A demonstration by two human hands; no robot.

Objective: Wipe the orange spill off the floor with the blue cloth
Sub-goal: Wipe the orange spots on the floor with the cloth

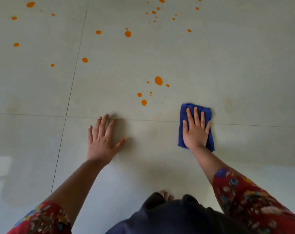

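A folded blue cloth (184, 109) lies flat on the pale floor tiles (244, 73). My right hand (196, 130) presses on it with straight, spread fingers. My left hand (102, 140) rests flat on the bare tile to the left, fingers spread, holding nothing. Orange spill drops are scattered ahead: the biggest nearby drop (158, 80) and several small ones (143, 102) lie just beyond and left of the cloth. More drops (128, 34) dot the far tiles. A faint orange smear (165, 115) shows left of the cloth.
Dark grout lines (70, 92) cross the floor. My knees in dark cloth (168, 215) and a bare foot (166, 195) are at the bottom edge. Red patterned sleeves (244, 196) cover my upper arms. A faint stain (227, 103) marks the tile right of the cloth.
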